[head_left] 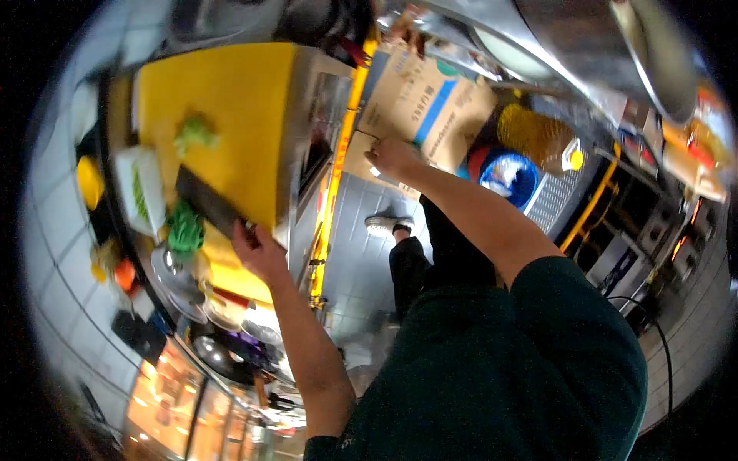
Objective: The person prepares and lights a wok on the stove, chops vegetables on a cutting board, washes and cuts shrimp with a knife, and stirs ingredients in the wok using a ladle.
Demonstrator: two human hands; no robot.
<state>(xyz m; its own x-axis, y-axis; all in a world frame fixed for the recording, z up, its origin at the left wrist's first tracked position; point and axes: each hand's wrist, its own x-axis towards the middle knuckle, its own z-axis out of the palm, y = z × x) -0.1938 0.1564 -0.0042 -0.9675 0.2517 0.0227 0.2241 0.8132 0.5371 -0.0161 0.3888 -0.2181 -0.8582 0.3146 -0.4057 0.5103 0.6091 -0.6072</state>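
My left hand (260, 252) is closed at the handle end of a dark-bladed cleaver (206, 201), which lies low over the yellow cutting board (238, 100). Beside the blade is a bunch of green material (184, 228), too blurred to name. Some pale green vegetable pieces (197, 135) rest farther up the board. My right hand (396, 160) reaches down to a printed cardboard box (415, 100) with a blue stripe, its fingers curled at the box's near edge. A small white patch shows by those fingers, and I cannot make out what it is.
A white container (140, 190) with green contents stands along the board's left side, near metal bowls (178, 273). Yellow rails (336, 177) run along the counter edge. Right of the box are a blue bucket (509, 180) and a large yellow-capped oil jug (534, 137).
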